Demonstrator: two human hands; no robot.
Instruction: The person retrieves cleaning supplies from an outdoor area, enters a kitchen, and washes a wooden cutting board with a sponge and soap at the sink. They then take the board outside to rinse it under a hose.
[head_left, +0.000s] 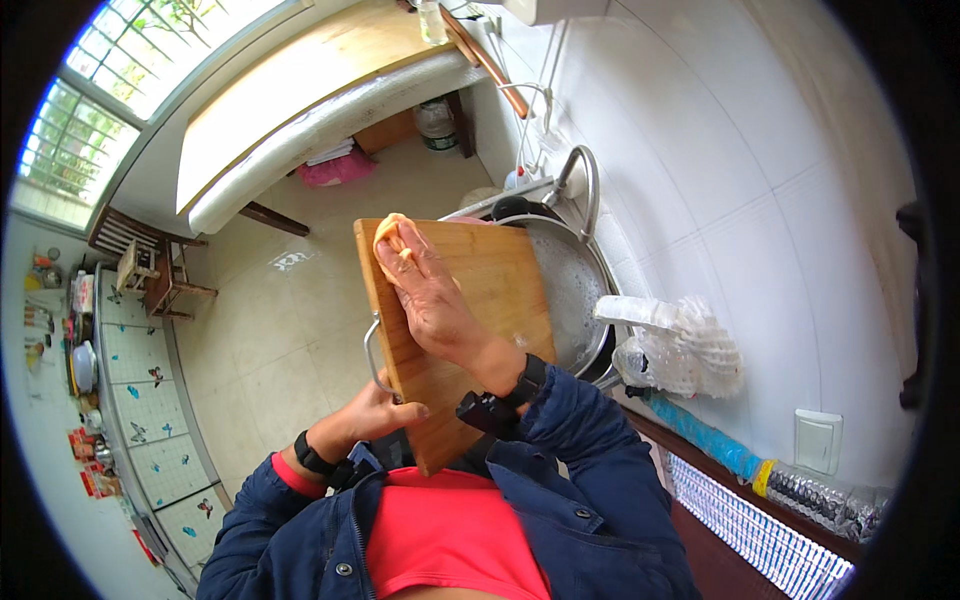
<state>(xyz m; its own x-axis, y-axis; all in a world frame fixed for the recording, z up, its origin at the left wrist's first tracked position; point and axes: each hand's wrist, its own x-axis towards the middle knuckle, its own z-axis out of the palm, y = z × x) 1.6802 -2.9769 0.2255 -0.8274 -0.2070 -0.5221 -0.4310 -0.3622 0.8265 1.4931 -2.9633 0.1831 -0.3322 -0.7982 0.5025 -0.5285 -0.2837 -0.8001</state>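
A wooden cutting board (487, 277) is held tilted in front of me, its far side over a round metal basin (609, 300) of sudsy water (566, 277). My left hand (386, 412) grips the board's near left edge, thumb on the top face, beside a metal handle (370, 349) fixed to that edge. Pressed under the fingers of my right hand (435, 307) is an orange cloth (391, 225), lying against the board's upper left corner. The board hides part of the basin.
A curved metal faucet (589, 187) rises behind the basin. White foam-net and plastic wrapping (682, 345) sits to the right, above a blue-wrapped pipe (705, 435). A wooden-topped table (300, 90) stands ahead, a wooden chair (169, 277) at left, and a tiled cabinet (150, 405) along the left wall.
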